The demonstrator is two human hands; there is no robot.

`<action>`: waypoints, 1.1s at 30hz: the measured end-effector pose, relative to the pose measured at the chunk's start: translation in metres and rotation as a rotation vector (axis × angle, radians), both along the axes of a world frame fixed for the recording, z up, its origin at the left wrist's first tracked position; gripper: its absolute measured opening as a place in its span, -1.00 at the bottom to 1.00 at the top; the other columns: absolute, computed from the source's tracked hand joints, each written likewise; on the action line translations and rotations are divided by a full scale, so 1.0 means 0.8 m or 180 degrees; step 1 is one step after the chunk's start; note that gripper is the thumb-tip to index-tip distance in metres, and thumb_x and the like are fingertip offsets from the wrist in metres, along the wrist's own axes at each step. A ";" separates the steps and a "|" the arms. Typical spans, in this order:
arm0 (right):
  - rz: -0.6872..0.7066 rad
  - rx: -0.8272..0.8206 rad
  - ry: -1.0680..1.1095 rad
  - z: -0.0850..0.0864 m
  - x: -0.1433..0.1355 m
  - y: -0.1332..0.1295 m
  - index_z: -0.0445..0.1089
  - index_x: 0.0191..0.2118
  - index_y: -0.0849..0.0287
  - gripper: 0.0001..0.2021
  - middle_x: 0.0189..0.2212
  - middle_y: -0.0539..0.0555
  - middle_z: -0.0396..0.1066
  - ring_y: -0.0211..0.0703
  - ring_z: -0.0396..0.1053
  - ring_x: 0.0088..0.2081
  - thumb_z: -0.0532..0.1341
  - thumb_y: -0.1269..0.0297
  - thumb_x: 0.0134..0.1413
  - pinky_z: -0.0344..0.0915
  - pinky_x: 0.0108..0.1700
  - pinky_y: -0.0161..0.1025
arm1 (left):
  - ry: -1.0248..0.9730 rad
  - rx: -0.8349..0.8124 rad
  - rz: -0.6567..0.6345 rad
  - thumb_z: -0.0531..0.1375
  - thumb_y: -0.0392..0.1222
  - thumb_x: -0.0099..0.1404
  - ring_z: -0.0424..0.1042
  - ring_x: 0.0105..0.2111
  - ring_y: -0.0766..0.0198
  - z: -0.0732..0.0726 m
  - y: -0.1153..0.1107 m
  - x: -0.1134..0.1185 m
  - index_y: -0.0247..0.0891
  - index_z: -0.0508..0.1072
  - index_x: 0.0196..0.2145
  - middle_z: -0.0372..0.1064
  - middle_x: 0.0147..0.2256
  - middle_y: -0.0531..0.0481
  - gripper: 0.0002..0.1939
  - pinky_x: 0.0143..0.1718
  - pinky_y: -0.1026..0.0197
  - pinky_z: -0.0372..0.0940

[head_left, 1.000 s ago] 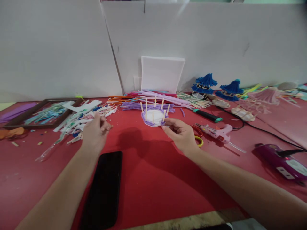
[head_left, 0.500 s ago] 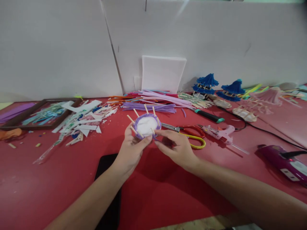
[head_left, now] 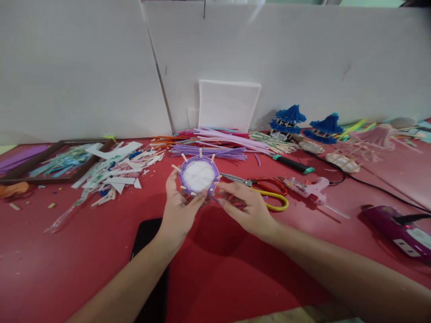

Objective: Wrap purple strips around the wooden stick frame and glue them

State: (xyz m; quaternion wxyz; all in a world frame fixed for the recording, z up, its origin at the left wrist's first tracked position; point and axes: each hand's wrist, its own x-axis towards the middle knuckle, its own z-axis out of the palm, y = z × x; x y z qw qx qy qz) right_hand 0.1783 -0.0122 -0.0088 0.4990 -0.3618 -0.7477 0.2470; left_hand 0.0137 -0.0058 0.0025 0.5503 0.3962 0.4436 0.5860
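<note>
A round white disc point(head_left: 199, 176) with a purple rim and several short wooden sticks standing around its edge is held above the red table. My left hand point(head_left: 182, 204) grips it at its lower left, thumb on the near rim. At the lower right, my right hand point(head_left: 247, 204) pinches a purple pipe cleaner point(head_left: 214, 197) that runs to the rim. Just beyond the right hand lie scissors point(head_left: 278, 200) with red and yellow handles. The fingers beneath the disc are partly hidden.
A pink glue gun point(head_left: 311, 189), a green-black cutter point(head_left: 292, 164) and a purple power strip point(head_left: 397, 231) lie right. Pipe cleaners point(head_left: 208, 151) are piled behind. Blue roofed models point(head_left: 288, 121) stand back right. Scraps point(head_left: 121, 172) and a brown frame point(head_left: 43, 180) are left; a black phone point(head_left: 146, 233) lies near.
The disc has moved slightly left and tilted so its white face shows more fully toward me. My left hand shifted left with it; the right hand keeps its pinch.
</note>
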 end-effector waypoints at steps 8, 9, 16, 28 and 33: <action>-0.0527 -0.0787 0.0854 -0.006 -0.001 0.009 0.46 -0.41 0.14 -0.94 -0.40 0.05 0.47 -0.17 0.42 -0.33 0.30 0.28 -0.05 0.37 -0.24 -0.23 | 0.0300 0.0148 0.0213 0.38 -0.22 -0.06 0.50 -0.22 0.15 -0.003 0.002 -0.002 -0.05 -0.07 0.19 0.42 -0.18 -0.06 -0.04 -0.16 0.04 0.42; -0.0525 -0.0963 0.0884 -0.006 -0.001 0.010 0.47 -0.43 0.14 -0.93 -0.44 0.03 0.47 -0.18 0.41 -0.37 0.31 0.27 -0.08 0.37 -0.26 -0.23 | 0.0370 0.0198 0.0226 0.38 -0.20 -0.05 0.50 -0.21 0.14 -0.003 0.001 -0.003 -0.07 -0.05 0.18 0.42 -0.19 -0.06 -0.07 -0.14 0.03 0.41; -0.0168 -0.1549 0.1303 -0.008 0.002 0.019 0.49 -0.41 0.16 -0.89 -0.60 -0.04 0.42 -0.26 0.35 -0.52 0.30 0.25 -0.09 0.32 -0.39 -0.28 | 0.0531 0.0253 0.0186 0.36 -0.16 0.00 0.48 -0.13 0.09 -0.001 -0.003 -0.004 -0.09 -0.05 0.18 0.43 -0.17 -0.08 -0.10 -0.05 -0.01 0.36; 0.0810 -0.2410 0.2651 -0.007 0.001 0.023 0.43 -0.22 0.11 -0.70 -0.44 -0.06 0.49 -0.34 0.44 -0.41 0.39 0.28 -0.16 0.40 -0.27 -0.33 | 0.0215 -0.0012 0.0295 0.37 -0.24 -0.02 0.51 -0.27 0.20 0.006 -0.005 -0.002 -0.05 -0.05 0.19 0.43 -0.23 -0.02 -0.08 -0.14 0.08 0.41; 0.1160 -0.2912 0.2926 -0.002 0.006 0.025 0.45 -0.27 0.14 -0.72 -0.49 -0.07 0.48 -0.38 0.44 -0.45 0.43 0.30 -0.20 0.39 -0.38 -0.43 | -0.0021 -0.0110 0.0286 0.36 -0.27 -0.02 0.49 -0.31 0.28 0.007 -0.004 -0.002 -0.04 0.00 0.16 0.41 -0.17 -0.02 -0.12 -0.21 0.15 0.43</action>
